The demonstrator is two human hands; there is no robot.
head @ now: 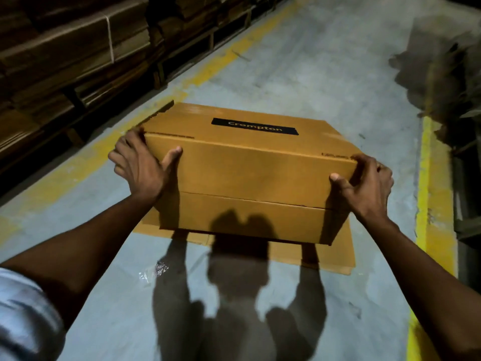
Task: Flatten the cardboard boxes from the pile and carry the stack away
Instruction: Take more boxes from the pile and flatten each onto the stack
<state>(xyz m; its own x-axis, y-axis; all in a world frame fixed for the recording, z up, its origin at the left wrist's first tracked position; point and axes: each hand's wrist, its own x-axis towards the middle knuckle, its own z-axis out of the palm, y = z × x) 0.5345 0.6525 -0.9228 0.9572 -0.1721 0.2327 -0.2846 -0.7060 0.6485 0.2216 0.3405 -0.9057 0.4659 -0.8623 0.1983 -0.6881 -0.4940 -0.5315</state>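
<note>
Both hands, left hand [140,168] and right hand [364,188], grip an unflattened Crompton box [244,175] above flattened cardboard [325,254] at 6 o'clock; carrying remains

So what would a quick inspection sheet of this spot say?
Surface: grey concrete floor with yellow lines.
Job's things: Crompton cardboard box, still box-shaped, above a flattened cardboard sheet.
Clutter: crumpled clear plastic scrap.
Hands: left hand and right hand grip the box's near corners.
Cables: nothing seen.
Surroundings: bundled flat cardboard on pallets at left; blurred dark heap at right.
</note>
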